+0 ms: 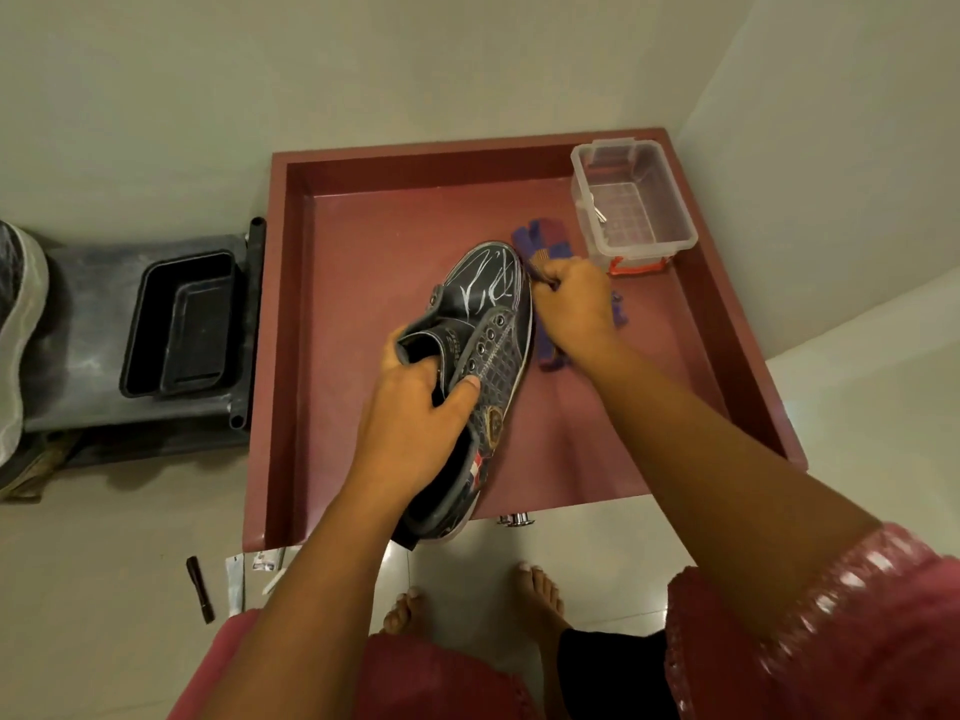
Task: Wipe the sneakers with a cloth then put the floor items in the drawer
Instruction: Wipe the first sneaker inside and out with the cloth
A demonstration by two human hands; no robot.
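Sneaker is being gripped at its opening by left hand above red drawer; purple cloth is being pinched by right hand. Clear box is being kept inside.

The person wears a pink top with short sleeves. The right sleeve has shiny pink trim. Both arms and both feet are bare.

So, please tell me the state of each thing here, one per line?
Drawer: pulled open.
Sneaker: lifted, held above the drawer.
Left hand: grips the sneaker's collar.
Right hand: grips the cloth at the toe.
Clear box: lidless, inside the drawer.
Pen: on the floor.
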